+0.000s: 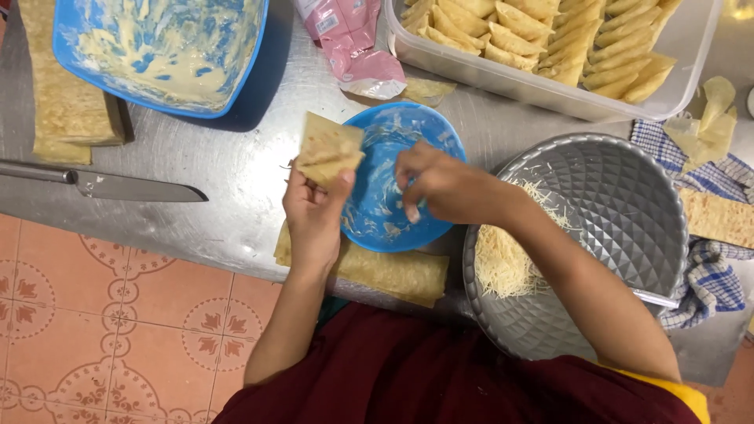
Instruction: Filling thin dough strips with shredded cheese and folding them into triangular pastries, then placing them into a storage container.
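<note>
- Folded pastry wrapper (328, 149), pale yellow, is pinched between the thumb and fingers of the left hand (314, 213) and held up just over the left rim of the small blue bowl (385, 220).
- Right hand (440, 184) reaches into that bowl with fingers curled down, fingertips (411, 210) touching the smeared white paste inside; it holds nothing that I can see.
- Under the left wrist, at the table edge, lies a stack of flat wrappers (393, 273).
- To the right stands a grey patterned metal pan (620, 212) with a heap of shredded cheese (499, 263) against its left wall.
- At the top right, a clear plastic tub (691, 78) holds rows of folded, filled pastries (542, 35).
- A crumpled pink and white plastic packet (349, 43) lies at the top centre, between the tub and a large blue bowl (157, 55) smeared with batter.
- A knife (102, 184) lies on the steel table (236, 157) at the left, below another wrapper stack (63, 102).
- A blue checked cloth (711, 275) sits at the right edge.
</note>
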